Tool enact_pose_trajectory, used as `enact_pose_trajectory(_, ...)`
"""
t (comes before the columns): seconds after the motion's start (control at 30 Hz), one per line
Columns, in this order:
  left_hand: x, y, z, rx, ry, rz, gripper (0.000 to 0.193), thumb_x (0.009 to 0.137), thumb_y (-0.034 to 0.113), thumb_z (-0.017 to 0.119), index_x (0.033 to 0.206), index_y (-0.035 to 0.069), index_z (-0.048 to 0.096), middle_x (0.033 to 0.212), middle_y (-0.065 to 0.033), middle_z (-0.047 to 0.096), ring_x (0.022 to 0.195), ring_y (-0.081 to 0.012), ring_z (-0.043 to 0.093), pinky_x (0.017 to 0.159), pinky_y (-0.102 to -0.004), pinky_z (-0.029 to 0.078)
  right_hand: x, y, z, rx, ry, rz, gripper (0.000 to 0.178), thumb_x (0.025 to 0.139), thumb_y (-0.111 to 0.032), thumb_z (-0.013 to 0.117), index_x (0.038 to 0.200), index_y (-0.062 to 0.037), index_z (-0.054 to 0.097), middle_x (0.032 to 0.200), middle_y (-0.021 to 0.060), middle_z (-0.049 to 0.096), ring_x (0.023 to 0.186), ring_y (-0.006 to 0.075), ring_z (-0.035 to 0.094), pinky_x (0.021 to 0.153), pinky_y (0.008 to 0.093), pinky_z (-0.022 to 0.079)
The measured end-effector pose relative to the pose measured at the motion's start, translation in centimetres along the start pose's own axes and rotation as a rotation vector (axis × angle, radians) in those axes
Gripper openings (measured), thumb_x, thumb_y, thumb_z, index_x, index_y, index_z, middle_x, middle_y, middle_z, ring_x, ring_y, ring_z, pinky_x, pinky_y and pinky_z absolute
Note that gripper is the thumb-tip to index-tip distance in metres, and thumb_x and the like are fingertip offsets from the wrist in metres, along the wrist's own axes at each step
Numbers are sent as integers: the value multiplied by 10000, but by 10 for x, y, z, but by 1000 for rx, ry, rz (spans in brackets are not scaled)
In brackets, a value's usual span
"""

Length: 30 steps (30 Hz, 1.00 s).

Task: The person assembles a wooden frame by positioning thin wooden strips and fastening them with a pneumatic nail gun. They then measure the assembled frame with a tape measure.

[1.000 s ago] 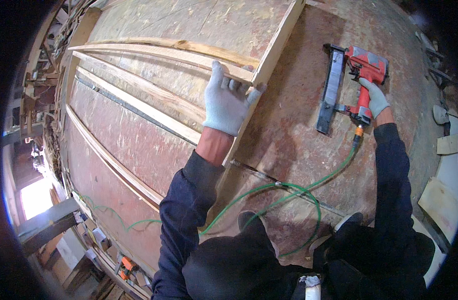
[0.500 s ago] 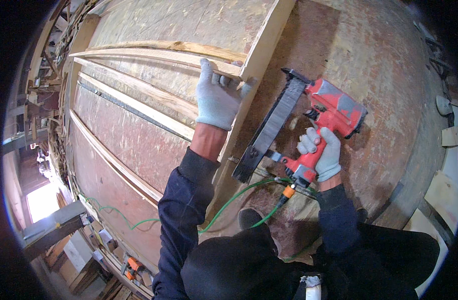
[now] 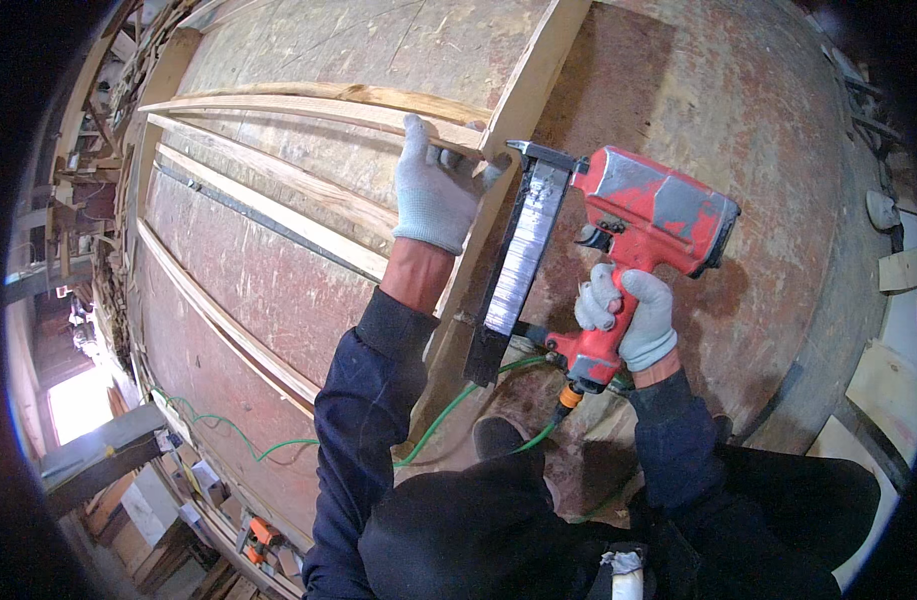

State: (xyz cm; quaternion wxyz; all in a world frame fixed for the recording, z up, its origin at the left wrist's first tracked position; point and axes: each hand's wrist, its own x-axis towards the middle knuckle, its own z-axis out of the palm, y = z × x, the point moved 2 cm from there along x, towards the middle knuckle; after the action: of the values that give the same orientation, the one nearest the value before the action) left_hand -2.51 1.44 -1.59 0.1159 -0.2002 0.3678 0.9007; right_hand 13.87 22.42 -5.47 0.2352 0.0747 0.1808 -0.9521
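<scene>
Long pale wooden board (image 3: 540,75), red-and-grey nail gun (image 3: 650,210) tilted just right of the board, narrow pale wooden slat (image 3: 308,105) at its left face

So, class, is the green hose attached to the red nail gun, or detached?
Attached: the green hose leads up to the orange fitting at the handle end of the red nail gun.

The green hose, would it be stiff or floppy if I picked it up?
The green hose would probably be bendy, since it lies in loose waves on the left. It looks thin, so it may feel light. Lifting it might tug the red tool, because it joins the bottom of the handle held in the right hand.
</scene>
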Motion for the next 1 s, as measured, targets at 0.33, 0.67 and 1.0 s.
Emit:
enact_pose_trajectory(0.33,4,0,-5,7,29,-18,583,1008,615,532,1295,109,568,1235,-111,625,1158,-308,599,953,-545,500,0,4,6,-32,-52,31,345,884,-365,679,737,-107,503,653,-5,483,580,161,492,636,339,406)
enact_pose_trajectory(0.67,3,0,-5,24,11,-16,575,1004,612,543,1280,109,574,1217,-110,627,1122,-299,609,935,-516,504,1,12,7,8,-29,45,364,871,-403,668,724,-128,481,638,-21,467,572,152,492,661,331,402)
enact_pose_trajectory(1.0,5,6,-15,279,24,-1,518,998,622,535,1167,142,634,1003,-57,688,988,-246,660,851,-453,510,2,20,16,58,-1,65,381,859,-424,678,710,-138,474,615,-30,437,569,151,479,671,339,400)
